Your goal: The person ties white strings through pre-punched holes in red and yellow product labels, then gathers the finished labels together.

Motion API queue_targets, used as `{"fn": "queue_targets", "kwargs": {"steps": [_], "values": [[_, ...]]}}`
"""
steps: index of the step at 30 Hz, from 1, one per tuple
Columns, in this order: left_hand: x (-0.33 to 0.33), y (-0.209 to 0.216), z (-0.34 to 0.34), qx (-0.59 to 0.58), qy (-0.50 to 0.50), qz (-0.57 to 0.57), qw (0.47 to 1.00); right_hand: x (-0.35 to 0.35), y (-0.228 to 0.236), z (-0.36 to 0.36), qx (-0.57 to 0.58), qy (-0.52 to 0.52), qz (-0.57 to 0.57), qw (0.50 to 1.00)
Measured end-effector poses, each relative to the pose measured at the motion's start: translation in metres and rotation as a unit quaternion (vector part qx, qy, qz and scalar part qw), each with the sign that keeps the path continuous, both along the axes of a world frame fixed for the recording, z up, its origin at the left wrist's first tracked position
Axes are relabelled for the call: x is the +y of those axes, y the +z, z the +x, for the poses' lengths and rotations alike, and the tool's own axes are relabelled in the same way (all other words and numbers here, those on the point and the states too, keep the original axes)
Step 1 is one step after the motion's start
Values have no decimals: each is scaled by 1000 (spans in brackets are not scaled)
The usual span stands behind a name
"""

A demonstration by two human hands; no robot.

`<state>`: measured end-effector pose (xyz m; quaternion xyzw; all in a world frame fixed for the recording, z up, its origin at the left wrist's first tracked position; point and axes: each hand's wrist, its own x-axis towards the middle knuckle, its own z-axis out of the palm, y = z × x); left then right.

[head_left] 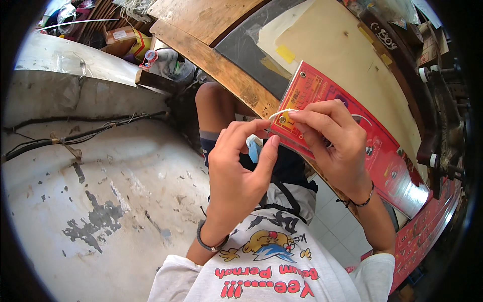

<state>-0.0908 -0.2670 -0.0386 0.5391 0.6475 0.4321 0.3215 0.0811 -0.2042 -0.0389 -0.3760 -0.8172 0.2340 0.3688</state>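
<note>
A thin white cord [282,111] is pinched at one end between the thumb and forefinger of my right hand [334,133]. It reaches across toward the forefinger tip of my left hand [239,158], by the near edge of a red printed sheet [347,126] with metal eyelets. My left fingers are curled, thumb and forefinger a little apart. Within that curl shows a small blue-and-white object [254,148]; its kind is not clear, and the fingers partly cover it. Whether the left forefinger grips the cord cannot be made out.
The red sheet lies over a wooden-edged table [216,65] with a cream board [347,45] on it. A dark machine part [445,121] stands at the right. To the left are a worn whitish surface [126,201], dark cables [55,141] and a clear plastic bag [173,65].
</note>
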Motion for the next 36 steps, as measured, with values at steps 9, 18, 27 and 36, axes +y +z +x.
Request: {"fn": "queue_targets", "kwargs": {"steps": [9, 18, 27, 36], "values": [[-3, -7, -7, -285, -4, -67, 956, 2, 5, 2, 31, 55, 48, 997], [1, 1, -10, -419, -7, -68, 906, -6, 19, -4, 54, 17, -42, 998], [1, 2, -10, -392, -10, -58, 918, -8, 20, -7, 57, 23, -21, 998], [2, -2, -12, -409, -25, -57, 911, -9, 24, -10, -19, 30, 33, 999]]}}
